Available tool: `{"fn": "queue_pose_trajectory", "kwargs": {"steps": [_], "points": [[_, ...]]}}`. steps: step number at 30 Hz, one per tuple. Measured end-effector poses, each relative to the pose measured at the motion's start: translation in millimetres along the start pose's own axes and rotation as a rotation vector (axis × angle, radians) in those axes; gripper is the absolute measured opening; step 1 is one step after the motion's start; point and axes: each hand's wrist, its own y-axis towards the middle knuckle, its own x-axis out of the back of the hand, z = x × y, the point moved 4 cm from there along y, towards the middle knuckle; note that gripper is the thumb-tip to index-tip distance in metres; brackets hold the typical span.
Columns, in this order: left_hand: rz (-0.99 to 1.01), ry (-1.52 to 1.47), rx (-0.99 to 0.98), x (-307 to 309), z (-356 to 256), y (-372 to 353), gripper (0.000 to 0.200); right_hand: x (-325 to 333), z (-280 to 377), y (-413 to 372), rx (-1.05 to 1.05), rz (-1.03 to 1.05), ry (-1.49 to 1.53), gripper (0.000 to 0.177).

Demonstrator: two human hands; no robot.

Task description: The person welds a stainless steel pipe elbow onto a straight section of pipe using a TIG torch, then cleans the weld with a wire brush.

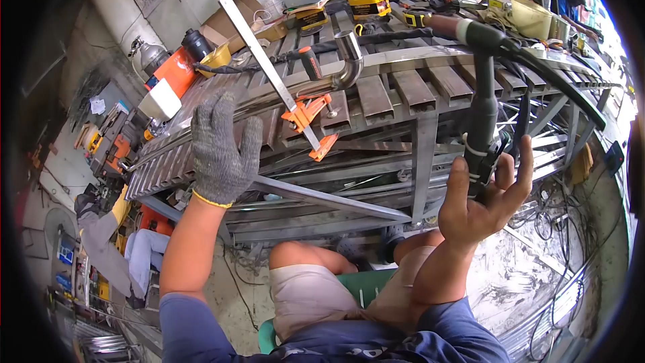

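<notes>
Right hand — open — at torch

One head view looks forward and steeply down through a very wide lens with dark rounded corners. It sits close: the left hand and right hand are near, knees below, the bench just beyond, floor at the right.
</notes>
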Motion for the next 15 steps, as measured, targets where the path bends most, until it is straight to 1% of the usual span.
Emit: {"fn": "queue_pose_trajectory", "kwargs": {"steps": [3,4,7,11,15], "points": [[-0.038,-0.01,-0.012,2.5,-9.8,4.8,0.037,0.0,-4.5,2.1,0.165,0.007,-0.136,0.084],[-0.047,-0.008,-0.028,4.0,-16.0,6.8,0.034,-0.3,-5.7,1.4,0.095,0.012,-0.063,0.081],[-0.105,0.004,-0.259,4.5,-34.5,8.3,0.027,3.0,-18.3,-0.4,0.031,0.01,0.006,0.086],[-0.165,-0.092,-0.024,-7.1,-20.2,14.8,0.027,3.0,-16.3,6.2,0.138,0.009,-0.099,0.08],[-0.109,-0.081,0.003,-25.7,11.7,14.6,0.025,3.9,-19.9,5.7,0.149,0.099,-0.079,0.082]]}}
